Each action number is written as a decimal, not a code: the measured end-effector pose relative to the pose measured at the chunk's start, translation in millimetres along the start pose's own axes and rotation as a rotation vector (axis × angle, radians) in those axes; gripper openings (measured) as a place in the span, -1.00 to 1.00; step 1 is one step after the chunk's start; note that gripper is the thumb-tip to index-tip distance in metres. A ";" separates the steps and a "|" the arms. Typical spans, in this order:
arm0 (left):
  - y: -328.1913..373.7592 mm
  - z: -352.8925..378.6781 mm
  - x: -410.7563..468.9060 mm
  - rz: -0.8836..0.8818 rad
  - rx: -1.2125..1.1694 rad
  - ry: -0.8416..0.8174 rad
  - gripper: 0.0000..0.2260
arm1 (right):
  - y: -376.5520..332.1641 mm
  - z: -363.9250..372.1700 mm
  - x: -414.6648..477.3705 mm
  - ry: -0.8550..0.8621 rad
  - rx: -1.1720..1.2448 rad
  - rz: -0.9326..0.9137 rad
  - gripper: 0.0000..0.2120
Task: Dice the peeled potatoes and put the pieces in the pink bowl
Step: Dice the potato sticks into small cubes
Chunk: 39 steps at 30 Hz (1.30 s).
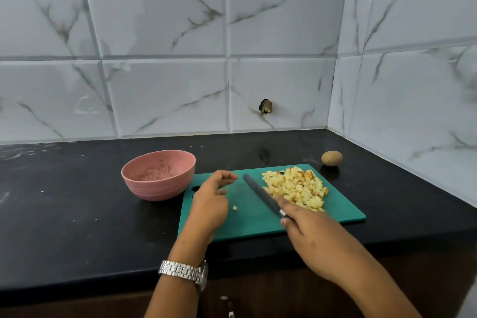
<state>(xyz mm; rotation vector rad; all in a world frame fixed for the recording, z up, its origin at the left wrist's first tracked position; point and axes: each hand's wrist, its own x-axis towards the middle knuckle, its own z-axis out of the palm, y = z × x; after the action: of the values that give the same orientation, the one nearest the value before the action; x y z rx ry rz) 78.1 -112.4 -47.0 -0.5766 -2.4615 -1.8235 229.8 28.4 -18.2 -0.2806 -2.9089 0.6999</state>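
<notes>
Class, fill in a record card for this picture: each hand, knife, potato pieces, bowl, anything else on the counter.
Left hand: open over the green board, holding nothing
Right hand: grips the knife handle
Potato pieces: heaped on the board's right; one stray near the left hand
Knife: blade angled across the board, left of the heap
Pink bowl: on the counter left of the board, no pieces seen inside
Whole potato: on the counter beyond the board's far right corner
</notes>
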 end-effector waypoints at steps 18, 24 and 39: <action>6.6 27.6 -23.2 0.145 0.537 0.003 -0.77 | 24.7 -6.2 23.0 -0.083 0.099 0.105 -0.55; -1.0 33.0 -22.4 0.172 0.751 0.009 -0.73 | 23.6 -7.3 21.1 -0.017 0.138 0.055 -0.55; 66.5 82.1 45.2 0.181 0.676 -0.188 -0.71 | 88.4 -36.5 20.6 0.267 0.765 0.142 -0.60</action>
<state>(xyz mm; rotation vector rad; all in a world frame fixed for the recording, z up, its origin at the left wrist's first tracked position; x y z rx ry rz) 72.5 -7.2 -1.1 -0.8910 -2.7880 -0.8148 229.2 126.0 -25.0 -0.4375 -2.1830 1.5730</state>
